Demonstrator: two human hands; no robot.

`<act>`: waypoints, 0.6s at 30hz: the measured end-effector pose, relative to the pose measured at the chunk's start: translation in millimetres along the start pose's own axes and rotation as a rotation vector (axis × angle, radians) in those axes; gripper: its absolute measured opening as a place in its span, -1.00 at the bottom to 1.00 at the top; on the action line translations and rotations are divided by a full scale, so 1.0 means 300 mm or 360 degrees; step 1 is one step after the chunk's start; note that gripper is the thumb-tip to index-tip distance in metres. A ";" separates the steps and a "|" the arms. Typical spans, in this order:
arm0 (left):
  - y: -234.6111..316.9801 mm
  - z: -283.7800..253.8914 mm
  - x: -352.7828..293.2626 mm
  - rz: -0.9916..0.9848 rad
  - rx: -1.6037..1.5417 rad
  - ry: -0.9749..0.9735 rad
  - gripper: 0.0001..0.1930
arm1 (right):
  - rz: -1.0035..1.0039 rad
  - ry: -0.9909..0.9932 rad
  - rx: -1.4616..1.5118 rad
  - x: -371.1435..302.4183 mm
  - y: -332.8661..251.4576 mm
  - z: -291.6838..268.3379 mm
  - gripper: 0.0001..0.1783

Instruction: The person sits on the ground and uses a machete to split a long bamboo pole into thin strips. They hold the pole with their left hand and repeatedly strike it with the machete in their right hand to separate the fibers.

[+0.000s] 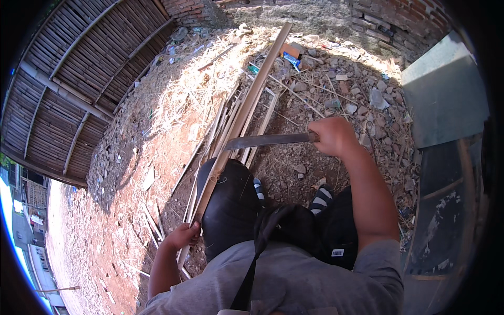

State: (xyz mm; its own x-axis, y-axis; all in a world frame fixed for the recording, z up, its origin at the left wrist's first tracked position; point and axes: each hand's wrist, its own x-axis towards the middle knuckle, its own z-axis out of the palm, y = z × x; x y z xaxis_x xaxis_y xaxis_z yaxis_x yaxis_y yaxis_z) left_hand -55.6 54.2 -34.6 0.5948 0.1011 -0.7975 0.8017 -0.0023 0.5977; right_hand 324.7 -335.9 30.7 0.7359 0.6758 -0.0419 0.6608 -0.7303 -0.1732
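A long split bamboo piece [255, 97] lies slantwise over my bent left knee, its far end reaching up toward the brick wall. Near its lower end, my left hand [182, 237] is closed around it. My right hand [331, 136] grips the handle of a machete [274, 139] with a dark, slightly curved blade. The blade points left, and its tip end meets or overlaps the bamboo just beyond my knee; whether it is cutting in, I cannot tell. A small curl of shaving [216, 179] sits on the bamboo above my thigh.
Thin bamboo strips [214, 130] lie on the ground beneath and beside the long piece. Stones and litter [362, 113] cover the soil to the right. A bamboo slat wall [92, 58] stands left, a brick wall [310, 16] at the back, and a grey-green panel [443, 94] right.
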 end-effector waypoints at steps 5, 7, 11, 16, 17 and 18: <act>-0.027 0.019 0.004 0.0046 0.0009 0.0154 -0.52 | -0.0066 0.0034 0.0016 0.014 0.004 0.026 -0.85; -0.043 0.016 0.015 0.0067 -0.0014 0.0153 -0.53 | -0.0063 0.0030 0.0040 0.017 0.007 0.032 -0.85; -0.043 0.007 0.012 0.0050 0.0164 0.0253 -0.53 | -0.0085 0.0034 0.0124 0.017 0.016 0.033 -0.84; -0.034 0.002 0.017 0.0191 0.0415 0.0326 -0.55 | -0.0116 0.0164 0.0131 0.017 0.011 0.046 -0.83; -0.032 0.001 0.016 0.0167 0.0468 0.0356 -0.55 | -0.0133 0.0199 0.0130 0.017 0.007 0.050 -0.83; -0.028 0.002 0.010 0.0144 0.0518 0.0391 -0.55 | -0.0094 0.0170 0.0137 0.022 0.005 0.050 -0.83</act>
State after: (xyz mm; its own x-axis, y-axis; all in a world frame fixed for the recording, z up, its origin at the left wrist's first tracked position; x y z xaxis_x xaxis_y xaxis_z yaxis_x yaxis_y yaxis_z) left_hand -60.6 54.0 -42.1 0.6636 0.3205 -0.6759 0.7470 -0.3326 0.5757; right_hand 328.1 -331.0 15.4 0.7106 0.6996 0.0749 0.6918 -0.6752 -0.2560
